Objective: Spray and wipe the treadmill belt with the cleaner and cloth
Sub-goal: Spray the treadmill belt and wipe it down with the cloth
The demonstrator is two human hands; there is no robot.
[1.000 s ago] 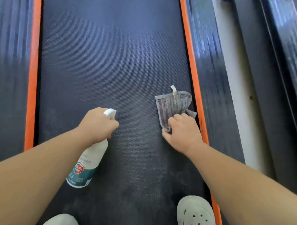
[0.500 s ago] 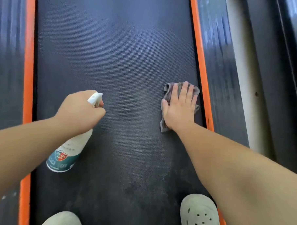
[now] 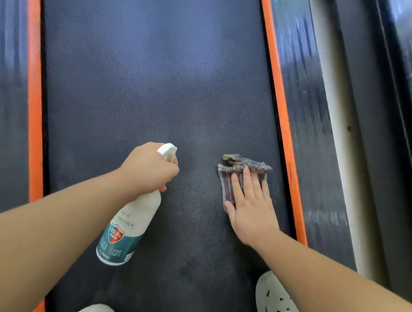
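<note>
The dark textured treadmill belt [image 3: 144, 82] runs up the middle of the view between two orange strips. My left hand [image 3: 150, 168] is closed around the neck of a white spray bottle [image 3: 131, 225] with a teal label, nozzle pointing forward over the belt. My right hand [image 3: 251, 205] lies flat, fingers spread, pressing a crumpled grey cloth [image 3: 242, 168] onto the belt near its right edge. The cloth bunches up ahead of my fingertips.
Orange strips [image 3: 282, 126] and dark side rails [image 3: 306, 113] flank the belt on both sides. Two white perforated clogs [image 3: 279, 303] stand on the belt at the bottom. A pale floor strip [image 3: 329, 114] and another dark machine lie to the right.
My left hand with the bottle has shifted right toward the belt's middle. My right hand stays flat on the cloth, which has bunched up more ahead of the fingers.
</note>
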